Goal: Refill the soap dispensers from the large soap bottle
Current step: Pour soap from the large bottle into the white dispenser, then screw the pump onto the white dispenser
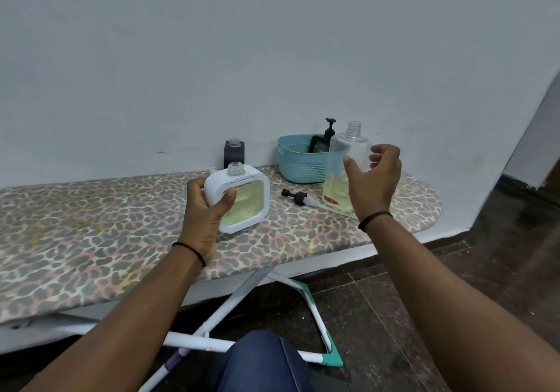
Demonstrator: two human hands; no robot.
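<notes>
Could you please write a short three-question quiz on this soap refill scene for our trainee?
1. True or false: the white dispenser has its pump fitted.
2. Which hand grips the white dispenser? A) left hand B) right hand C) neither
3. Fill in: the loose pump lies on the board between the white dispenser and the ____ bottle.

Key:
1. False; its neck is open.
2. A; the right hand is open, near the clear bottle.
3. Clear; it stands uncapped in front of the basket, with a little yellowish liquid at its bottom.
</notes>
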